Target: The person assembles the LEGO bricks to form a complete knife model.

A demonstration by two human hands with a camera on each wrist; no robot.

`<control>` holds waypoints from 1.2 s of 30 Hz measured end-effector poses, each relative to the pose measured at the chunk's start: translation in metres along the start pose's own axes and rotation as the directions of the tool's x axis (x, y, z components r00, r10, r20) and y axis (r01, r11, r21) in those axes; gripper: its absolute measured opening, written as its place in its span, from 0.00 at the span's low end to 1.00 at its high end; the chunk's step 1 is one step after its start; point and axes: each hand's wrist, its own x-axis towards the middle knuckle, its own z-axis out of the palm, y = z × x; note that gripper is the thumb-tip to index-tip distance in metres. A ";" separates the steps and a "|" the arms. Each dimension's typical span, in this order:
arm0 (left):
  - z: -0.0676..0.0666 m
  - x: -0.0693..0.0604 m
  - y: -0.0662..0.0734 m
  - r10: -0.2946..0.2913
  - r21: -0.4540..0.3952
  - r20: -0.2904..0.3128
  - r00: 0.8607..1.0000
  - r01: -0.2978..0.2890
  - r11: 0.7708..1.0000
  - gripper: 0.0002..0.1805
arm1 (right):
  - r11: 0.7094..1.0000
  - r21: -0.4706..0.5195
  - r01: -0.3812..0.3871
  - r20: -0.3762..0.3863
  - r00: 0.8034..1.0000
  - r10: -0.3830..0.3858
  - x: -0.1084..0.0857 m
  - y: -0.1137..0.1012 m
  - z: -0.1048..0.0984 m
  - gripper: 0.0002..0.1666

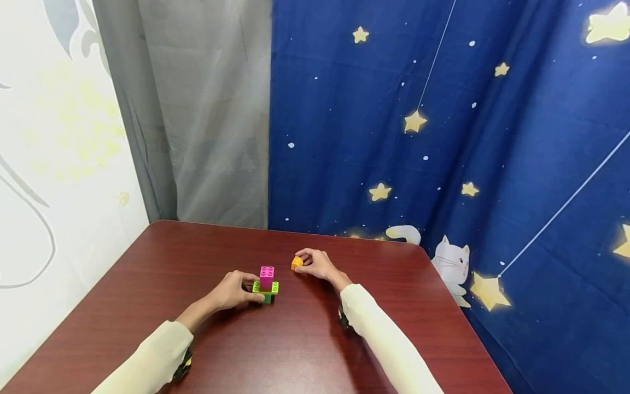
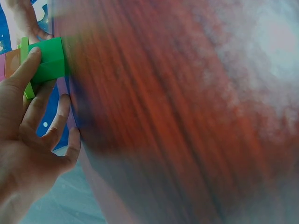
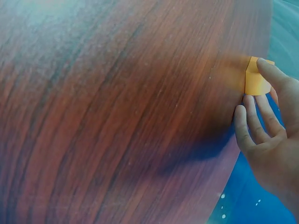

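In the head view my left hand (image 1: 235, 290) grips a small stack of toy building bricks by its lower part. At the bottom is a green brick (image 2: 49, 60), under a wider lime-green plate (image 1: 274, 288). A brownish-orange brick (image 2: 12, 63) shows above the plate in the left wrist view, and a magenta brick (image 1: 267, 271) tops the stack. Farther back and to the right, my right hand (image 1: 317, 264) pinches a yellow-orange brick (image 3: 257, 81) between thumb and fingers. This brick is apart from the stack, and part of it hides behind the fingers.
Both hands work over a reddish-brown wooden table (image 1: 295, 345) with rounded far corners. Behind its back edge hang a grey curtain (image 1: 216, 120) and a blue star-patterned curtain (image 1: 334, 137). A pale patterned panel (image 1: 64, 219) stands along the left side.
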 end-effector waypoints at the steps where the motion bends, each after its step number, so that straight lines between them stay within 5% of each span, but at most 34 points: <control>1: 0.000 0.000 0.000 0.002 -0.001 0.001 1.000 -0.002 1.000 0.25 | 1.000 -0.004 -0.002 0.000 1.000 0.002 0.000 0.000 0.000 0.27; 9: 0.000 0.001 -0.001 0.003 0.003 -0.001 1.000 -0.003 1.000 0.25 | 1.000 -0.015 -0.011 -0.001 1.000 0.010 -0.002 -0.005 -0.001 0.25; 36: -0.001 0.001 -0.001 -0.010 -0.002 0.002 1.000 0.010 1.000 0.26 | 0.990 -0.010 0.138 0.062 0.989 -0.137 -0.019 -0.042 -0.026 0.26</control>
